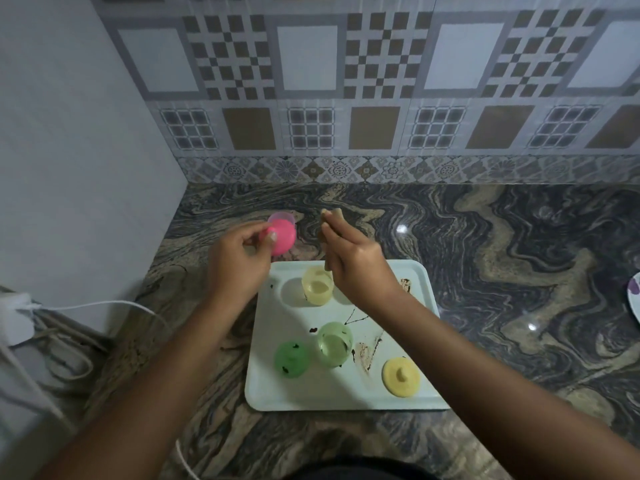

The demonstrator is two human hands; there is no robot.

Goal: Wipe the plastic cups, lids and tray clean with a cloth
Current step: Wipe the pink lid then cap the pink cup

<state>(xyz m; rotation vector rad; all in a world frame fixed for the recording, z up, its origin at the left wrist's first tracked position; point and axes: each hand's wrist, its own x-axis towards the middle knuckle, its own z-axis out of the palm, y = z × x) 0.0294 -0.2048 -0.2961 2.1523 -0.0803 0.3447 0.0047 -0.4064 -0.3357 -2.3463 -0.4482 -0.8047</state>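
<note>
Holding pink cup [281, 237] in curled left hand [239, 261]; right hand [356, 263] pinches cloth [327, 221] just right of cup, not touching; right nearer.

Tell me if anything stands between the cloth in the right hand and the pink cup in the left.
Nothing visible does. The cloth, pinched in the right hand, and the pink cup, gripped by the left hand, face each other across open air. The yellow cup stands lower, on the tray.
</note>
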